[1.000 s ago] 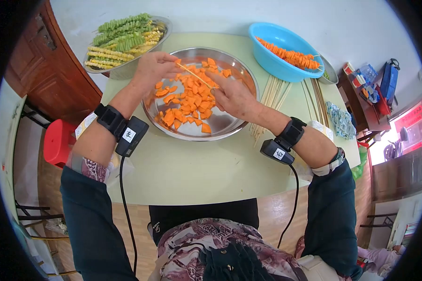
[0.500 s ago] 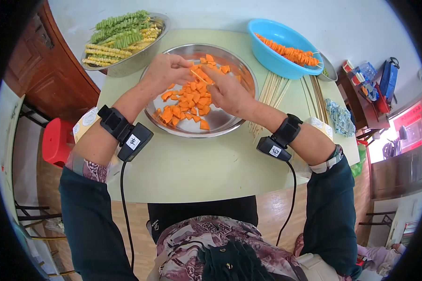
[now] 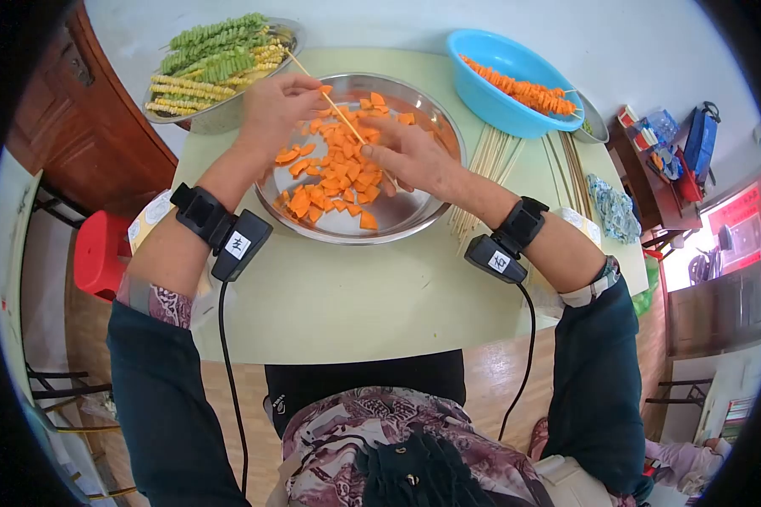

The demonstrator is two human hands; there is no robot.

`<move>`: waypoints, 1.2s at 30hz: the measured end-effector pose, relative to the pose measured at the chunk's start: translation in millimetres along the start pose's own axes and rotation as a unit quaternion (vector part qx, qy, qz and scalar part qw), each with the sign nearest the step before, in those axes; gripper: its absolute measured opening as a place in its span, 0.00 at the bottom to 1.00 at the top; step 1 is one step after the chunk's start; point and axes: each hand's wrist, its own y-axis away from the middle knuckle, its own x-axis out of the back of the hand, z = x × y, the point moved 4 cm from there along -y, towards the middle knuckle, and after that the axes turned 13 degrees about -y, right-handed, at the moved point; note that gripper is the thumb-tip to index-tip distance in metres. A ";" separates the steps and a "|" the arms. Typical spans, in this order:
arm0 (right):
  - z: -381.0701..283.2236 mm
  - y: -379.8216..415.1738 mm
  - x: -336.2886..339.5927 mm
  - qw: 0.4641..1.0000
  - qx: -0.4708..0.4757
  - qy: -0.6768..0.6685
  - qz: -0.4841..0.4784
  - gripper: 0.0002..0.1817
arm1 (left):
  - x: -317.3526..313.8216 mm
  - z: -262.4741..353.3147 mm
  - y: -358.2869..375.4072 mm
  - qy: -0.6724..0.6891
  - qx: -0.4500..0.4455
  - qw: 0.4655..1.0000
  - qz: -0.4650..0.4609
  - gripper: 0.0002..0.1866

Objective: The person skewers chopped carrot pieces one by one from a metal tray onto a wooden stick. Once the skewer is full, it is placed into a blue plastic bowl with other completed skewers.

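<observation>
A bamboo skewer (image 3: 341, 112) slants over a wide metal basin (image 3: 347, 239), its upper end pointing to the far left. My right hand (image 3: 410, 158) is closed around its lower part, thumb along the stick. At the skewer's upper half, my left hand (image 3: 281, 110) pinches a small orange carrot piece (image 3: 326, 89) at its fingertips, right by the stick. Many more cut carrot pieces (image 3: 340, 173) lie loose in the basin under both hands.
Back left, a metal bowl (image 3: 220, 121) holds skewered green and yellow slices. A blue basin (image 3: 482, 89) with threaded carrot skewers (image 3: 520, 87) stands back right. Bare bamboo skewers (image 3: 486, 173) and a crumpled cloth (image 3: 613, 211) lie on the table's right side. A red stool (image 3: 101, 253) is at left.
The skewer now shows at greater length, reaching up past my left fingers. My left hand has drawn slightly left and down, and my right hand has shifted slightly right.
</observation>
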 end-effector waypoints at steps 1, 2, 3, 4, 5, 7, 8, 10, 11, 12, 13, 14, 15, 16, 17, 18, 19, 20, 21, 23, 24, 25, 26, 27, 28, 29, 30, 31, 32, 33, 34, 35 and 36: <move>0.7 0.6 -2.9 0.998 -0.034 -0.032 -0.042 0.22 | 1.5 0.7 -0.4 -0.006 0.004 1.000 0.004 0.11; 1.2 0.5 -2.6 0.998 -0.034 -0.032 -0.041 0.22 | 2.1 1.2 -0.8 -0.013 0.009 1.000 0.008 0.12; 2.5 -0.4 -2.6 0.999 -0.034 -0.012 -0.035 0.21 | 2.1 1.1 -1.1 -0.013 0.008 1.000 0.007 0.12; 4.4 -1.4 -2.9 0.999 -0.035 0.008 -0.029 0.20 | 1.4 -0.5 -0.7 -0.004 0.022 1.000 -0.003 0.12; 9.5 -2.9 -3.0 0.999 -0.036 0.007 -0.029 0.20 | 0.4 -2.0 -0.1 0.005 0.036 0.999 -0.012 0.12; 4.6 -4.0 0.6 0.976 0.128 0.170 0.044 0.18 | -1.2 -3.1 1.4 0.009 0.051 0.998 -0.020 0.11; 8.2 -4.3 1.1 0.976 0.128 0.170 0.044 0.18 | -1.9 -4.3 1.9 0.011 0.066 0.997 -0.025 0.10; 4.1 -1.9 -0.9 0.969 0.165 0.173 0.060 0.19 | -1.7 -4.9 1.6 0.014 0.066 0.997 -0.024 0.09; 2.6 -0.3 -1.9 0.969 0.165 0.172 0.059 0.19 | -1.2 -5.3 1.6 0.016 0.068 0.997 -0.021 0.09; -2.7 2.1 -2.4 0.967 0.149 0.192 0.074 0.19 | -0.4 -6.0 1.7 0.016 0.068 0.997 -0.021 0.09; -5.3 3.4 -2.0 0.964 0.133 0.211 0.089 0.19 | 0.2 -6.9 1.7 0.019 0.076 0.997 -0.018 0.09; -3.9 2.7 -2.0 0.964 0.133 0.211 0.089 0.19 | 0.3 -7.7 1.6 0.023 0.084 0.996 -0.015 0.09; -3.4 2.0 -2.2 0.956 0.151 0.232 0.097 0.19 | 0.2 -7.6 1.7 0.023 0.084 0.996 -0.016 0.09; -3.5 2.1 -2.2 0.947 0.168 0.252 0.105 0.20 | 0.4 -7.3 2.0 0.026 0.085 0.996 -0.013 0.09; -2.4 2.3 -1.7 0.947 0.167 0.252 0.107 0.20 | 0.3 -7.4 2.0 0.030 0.086 0.996 -0.011 0.09; -2.9 3.1 -1.7 0.943 0.176 0.259 0.110 0.20 | -0.3 -8.3 1.9 0.029 0.087 0.996 -0.013 0.09; -3.4 3.9 -1.8 0.939 0.186 0.267 0.113 0.20 | -0.8 -8.6 1.5 0.040 0.072 0.997 -0.015 0.09; -3.1 4.1 -1.3 0.939 0.185 0.266 0.113 0.20 | -0.8 -8.5 1.1 0.051 0.056 0.997 -0.016 0.10; -3.4 4.5 -1.2 0.937 0.193 0.270 0.112 0.20 | -0.2 -9.3 0.7 0.051 0.057 0.997 -0.017 0.10; -4.1 5.6 -1.5 0.934 0.201 0.273 0.110 0.21 | 0.8 -9.9 0.0 0.043 0.059 0.997 -0.022 0.10; -4.6 6.3 -1.8 0.935 0.198 0.271 0.111 0.20 | 1.2 -9.1 0.4 0.043 0.059 0.997 -0.023 0.10; -5.2 6.9 -1.8 0.937 0.195 0.268 0.111 0.20 | 1.6 -7.5 1.0 0.021 0.058 0.998 -0.025 0.10; -6.6 6.9 -1.8 0.937 0.195 0.269 0.111 0.20 | 2.0 -5.8 1.7 0.000 0.056 0.998 -0.027 0.10; -7.4 6.0 -1.9 0.942 0.185 0.260 0.102 0.20 | 0.3 -1.4 5.7 0.000 0.056 0.998 -0.027 0.10; -7.4 4.8 -2.1 0.947 0.176 0.252 0.093 0.21 | -8.2 6.9 12.3 -0.011 0.015 0.997 -0.079 0.11; -6.6 3.2 -1.5 0.947 0.175 0.252 0.093 0.21 | -17.3 14.6 17.8 -0.022 -0.026 0.991 -0.130 0.12; -4.6 1.0 0.0 0.948 0.174 0.248 0.101 0.21 | -23.8 16.2 20.0 -0.022 -0.025 0.991 -0.130 0.12; -2.5 -0.8 1.1 0.948 0.173 0.245 0.107 0.21 | -31.4 18.6 22.6 -0.081 -0.068 0.986 -0.129 0.10; -0.4 -1.9 2.0 0.948 0.172 0.246 0.106 0.21 | -35.3 20.4 24.9 -0.138 -0.109 0.976 -0.126 0.09; 0.9 -2.5 3.6 0.951 0.167 0.240 0.100 0.20 | -34.4 20.2 25.1 -0.137 -0.108 0.977 -0.124 0.09; 1.5 -2.7 5.0 0.954 0.161 0.234 0.095 0.19 | -34.3 19.6 24.4 -0.088 -0.090 0.980 -0.153 0.09; 1.3 -2.0 5.6 0.954 0.161 0.235 0.094 0.19 | -34.5 19.1 23.8 -0.039 -0.073 0.980 -0.182 0.09; -1.6 -0.2 4.0 0.954 0.171 0.231 0.083 0.18 | -33.1 18.8 23.3 -0.038 -0.073 0.980 -0.181 0.09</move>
